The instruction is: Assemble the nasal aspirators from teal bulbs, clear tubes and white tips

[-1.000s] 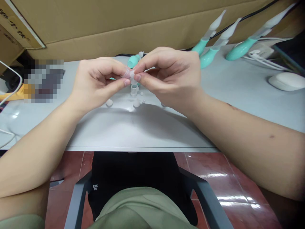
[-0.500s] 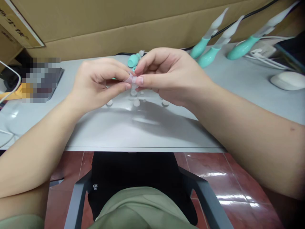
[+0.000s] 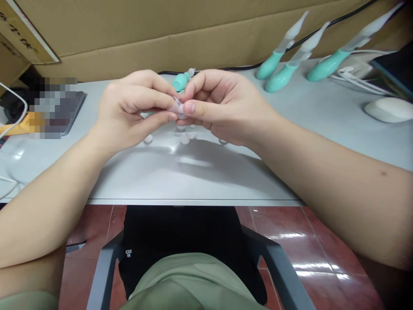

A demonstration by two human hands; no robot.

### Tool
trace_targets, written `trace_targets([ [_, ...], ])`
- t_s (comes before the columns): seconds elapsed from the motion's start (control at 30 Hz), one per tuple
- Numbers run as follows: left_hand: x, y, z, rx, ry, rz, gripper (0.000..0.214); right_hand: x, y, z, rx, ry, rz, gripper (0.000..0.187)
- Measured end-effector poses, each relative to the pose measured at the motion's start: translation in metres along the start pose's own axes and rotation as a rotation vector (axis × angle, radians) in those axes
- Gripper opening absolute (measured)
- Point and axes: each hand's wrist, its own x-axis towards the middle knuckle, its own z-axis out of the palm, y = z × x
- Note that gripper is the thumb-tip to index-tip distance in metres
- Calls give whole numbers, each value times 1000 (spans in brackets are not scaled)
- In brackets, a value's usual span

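Note:
Between my two hands is a small clear plastic tube piece (image 3: 177,106), held just above the table. My left hand (image 3: 135,103) pinches its left end between thumb and fingers. At the other end, the thumb and fingers of my right hand (image 3: 222,103) are closed on it; what exactly lies under the fingertips is partly hidden. Small white caps lie below, among them a left cap (image 3: 148,139), a middle cap (image 3: 185,138) and a right cap (image 3: 223,141). Behind my fingers lies a mint-green bulb piece (image 3: 180,81) with a pale tip.
Several mint-green bulb aspirators with white tips include a front one (image 3: 282,77) at the back right. A white mouse (image 3: 389,109) and cables (image 3: 361,84) lie at the right. A cardboard wall (image 3: 155,43) borders the table (image 3: 155,176). A dark flat object (image 3: 75,112) is at left.
My right hand has shifted slightly down and its fingers have curled closer around the clear piece. The left hand stays almost in place.

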Motion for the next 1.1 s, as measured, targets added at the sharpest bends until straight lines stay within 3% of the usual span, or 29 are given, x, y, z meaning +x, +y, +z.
trace_targets([
  [0.13, -1, 3, -1, -8, 14, -35, 14, 1, 3, 1, 1, 34, -22, 51],
  [0.27, -2, -4, 5, -105, 55, 15, 9, 0, 5, 7, -17, 67, -96, 57],
  [0.33, -3, -13, 15, -161, 125, 93, 3, -1, 5, 10, -28, 77, -143, 59],
  [0.4, -3, -24, 26, -217, 312, 265, 17, -1, 4, 13, -46, 84, -174, 61],
  [0.47, -4, -32, 35, -215, 346, 298, 22, -1, 4, 15, -71, 81, -176, 63],
  [0.57, -4, -40, 42, -238, 328, 242, 27, 0, 5, 12, -83, 96, -162, 63],
  [0.77, -2, -49, 36, -345, 266, 61, 65, -4, -8, 10, -37, 49, -140, 54],
  [0.93, -2, -55, 33, -463, 195, -4, 57, 4, -21, 36, -85, 99, -102, 54],
  [1.03, -4, -57, 41, -525, 258, -43, 63, 10, -17, 45, -115, 117, -104, 56],
  [1.1, -5, -57, 45, -565, 275, -58, 56, 9, -13, 43, -143, 136, -108, 55],
])
